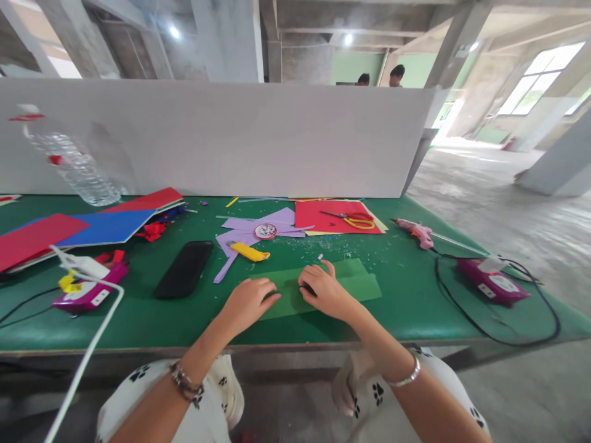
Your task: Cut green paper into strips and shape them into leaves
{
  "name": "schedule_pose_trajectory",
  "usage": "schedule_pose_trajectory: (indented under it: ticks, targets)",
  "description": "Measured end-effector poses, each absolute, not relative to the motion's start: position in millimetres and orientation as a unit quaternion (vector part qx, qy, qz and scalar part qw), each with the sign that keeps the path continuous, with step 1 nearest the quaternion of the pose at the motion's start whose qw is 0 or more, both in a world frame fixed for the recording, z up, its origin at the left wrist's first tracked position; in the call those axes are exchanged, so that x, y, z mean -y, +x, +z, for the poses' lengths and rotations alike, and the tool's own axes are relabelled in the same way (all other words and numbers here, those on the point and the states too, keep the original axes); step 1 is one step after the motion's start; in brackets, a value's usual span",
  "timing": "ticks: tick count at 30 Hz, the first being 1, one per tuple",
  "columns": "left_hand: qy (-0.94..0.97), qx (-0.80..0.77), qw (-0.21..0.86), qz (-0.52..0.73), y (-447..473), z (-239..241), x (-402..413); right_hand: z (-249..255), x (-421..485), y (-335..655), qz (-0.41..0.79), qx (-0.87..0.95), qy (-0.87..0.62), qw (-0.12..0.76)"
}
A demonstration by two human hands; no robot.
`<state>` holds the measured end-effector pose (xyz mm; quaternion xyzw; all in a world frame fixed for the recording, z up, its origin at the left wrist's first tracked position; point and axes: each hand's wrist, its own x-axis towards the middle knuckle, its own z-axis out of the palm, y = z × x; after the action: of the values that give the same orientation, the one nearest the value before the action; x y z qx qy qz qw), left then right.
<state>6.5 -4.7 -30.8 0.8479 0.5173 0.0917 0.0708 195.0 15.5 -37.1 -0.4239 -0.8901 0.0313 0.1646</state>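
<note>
A light green sheet of paper (364, 287), seemingly creased or layered, lies near the front of the table. My left hand (247, 301) rests on its left part, thumb held apart from the fingers, gripping nothing I can see. My right hand (327, 290) is on the middle of the sheet, fingers bent and spread, one finger raised. A small white scrap (320, 256) lies just beyond the right hand. Behind the left hand are a yellow utility knife (250, 251) and purple paper pieces (284, 219), with a round speckled disc (265, 231) on top.
Yellow-handled scissors (357, 220) lie on red paper (309, 215). A black phone (184, 271) is left of my hands. A pink glue gun (418, 232) and a corded purple box (494, 284) are right; another purple box (90, 289), coloured sheets (108, 227) and a bottle (74, 163) stand left.
</note>
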Motion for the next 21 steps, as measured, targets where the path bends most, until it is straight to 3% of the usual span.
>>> schedule_pose_trajectory:
  ticks: [10, 21]
  targets:
    - [0.871, -0.465, 0.018, 0.155, 25, -28, 6, -41, -12, 182, -0.040, 0.908, -0.347, 0.232]
    - [0.880, -0.439, 0.015, 0.180, -18, -17, 4, -35, -23, 257, -0.130, 0.885, -0.373, 0.246]
